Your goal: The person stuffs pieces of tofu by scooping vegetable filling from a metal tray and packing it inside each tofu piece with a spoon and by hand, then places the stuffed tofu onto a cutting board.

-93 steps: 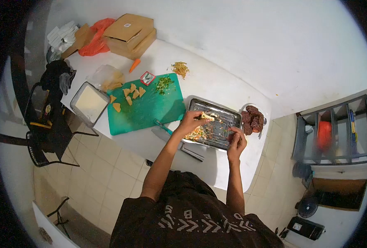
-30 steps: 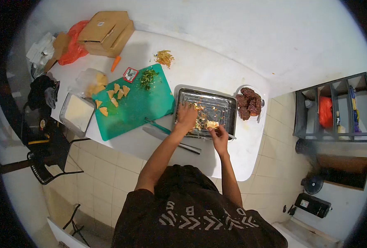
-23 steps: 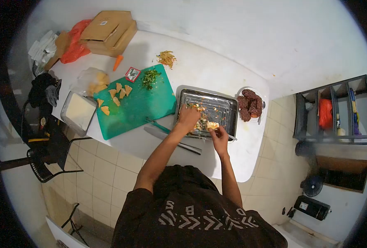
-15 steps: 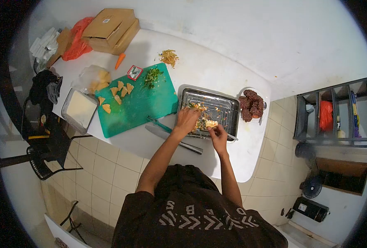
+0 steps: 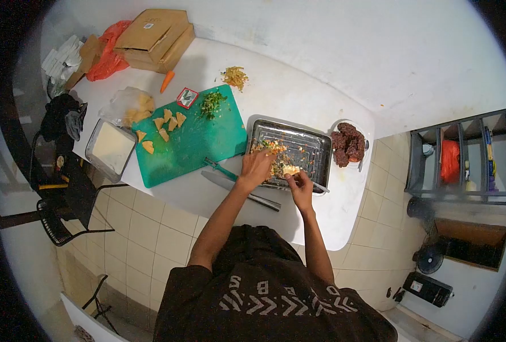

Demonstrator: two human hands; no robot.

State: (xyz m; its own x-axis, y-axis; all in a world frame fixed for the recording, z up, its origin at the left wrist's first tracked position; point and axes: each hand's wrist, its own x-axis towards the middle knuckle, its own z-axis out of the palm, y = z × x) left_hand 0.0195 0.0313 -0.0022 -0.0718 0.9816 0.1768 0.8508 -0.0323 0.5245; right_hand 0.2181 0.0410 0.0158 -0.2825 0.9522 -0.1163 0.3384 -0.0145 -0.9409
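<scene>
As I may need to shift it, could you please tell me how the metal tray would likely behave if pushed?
The metal tray looks stiff, judging by its straight raised walls. Its wide, low shape suggests it would slide rather than tip. The loose chopped food inside would probably shift if the tray were jolted.

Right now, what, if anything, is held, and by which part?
The right hand pinches a yellowish piece by its near edge; for the left hand, cannot tell.
</scene>
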